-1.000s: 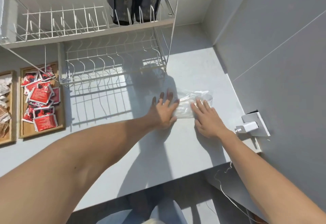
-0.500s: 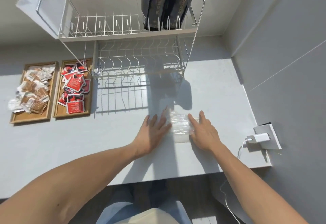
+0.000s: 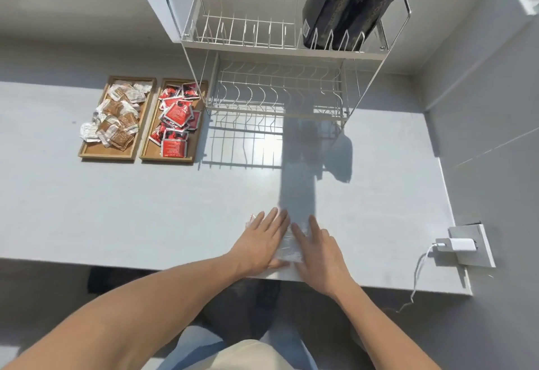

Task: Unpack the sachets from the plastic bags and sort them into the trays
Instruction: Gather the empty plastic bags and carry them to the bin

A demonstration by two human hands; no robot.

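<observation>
Near counter edge, plastic bag (image 3: pixel 287 245) flat between left hand (image 3: pixel 260 245), right hand (image 3: pixel 319 253).

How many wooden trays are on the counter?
2. The left tray holds brown and white sachets; the right tray beside it holds red ones. Both sit left of the rack.

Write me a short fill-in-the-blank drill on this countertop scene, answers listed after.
1. The red sachets lie in the ____ of the two wooden trays.
2. Both hands press flat on a clear plastic ____.
3. The dark packages stand on the rack's ____ tier.
4. A white charger is plugged into the ____.

Answers: right; bag; upper; wall socket
</observation>
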